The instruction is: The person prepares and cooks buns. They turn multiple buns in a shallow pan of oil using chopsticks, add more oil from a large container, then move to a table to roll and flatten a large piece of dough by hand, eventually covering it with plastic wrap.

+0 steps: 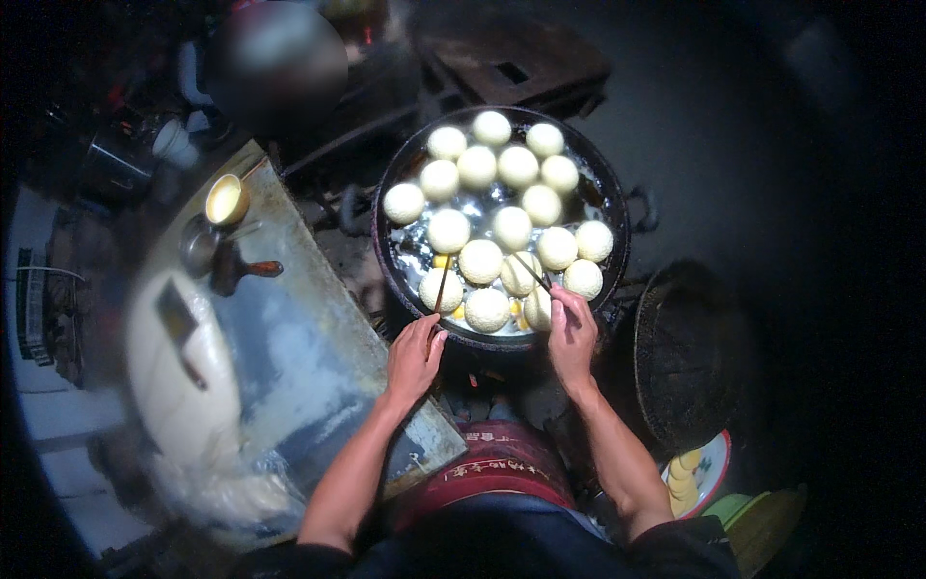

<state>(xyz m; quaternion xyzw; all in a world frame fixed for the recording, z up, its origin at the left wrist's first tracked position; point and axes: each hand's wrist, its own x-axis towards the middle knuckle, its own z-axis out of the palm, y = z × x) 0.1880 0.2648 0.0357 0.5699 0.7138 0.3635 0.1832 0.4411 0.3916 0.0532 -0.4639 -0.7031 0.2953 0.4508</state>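
Note:
A wide, dark metal pan [622, 239] of shiny oil holds many pale, round balls [477, 166] with a rough surface, apparently of dough. At the pan's near edge, my left hand [415, 356] grips a thin dark stick [443, 286], which reaches up between the balls. My right hand [573, 334] holds another dark stick or pair of sticks [532, 269], slanting up and left over a ball near the front. Small yellow pieces [441, 261] show in the oil among the front balls.
Left of the pan stands a metal-topped table [289, 318] with a large dough mass [181, 376], a flat scraper [177, 311], a dark wooden-handled tool [246, 268] and a cup-shaped ladle [226, 199]. A round mesh rack [644, 354] and a plate [716, 463] of yellow discs are at right.

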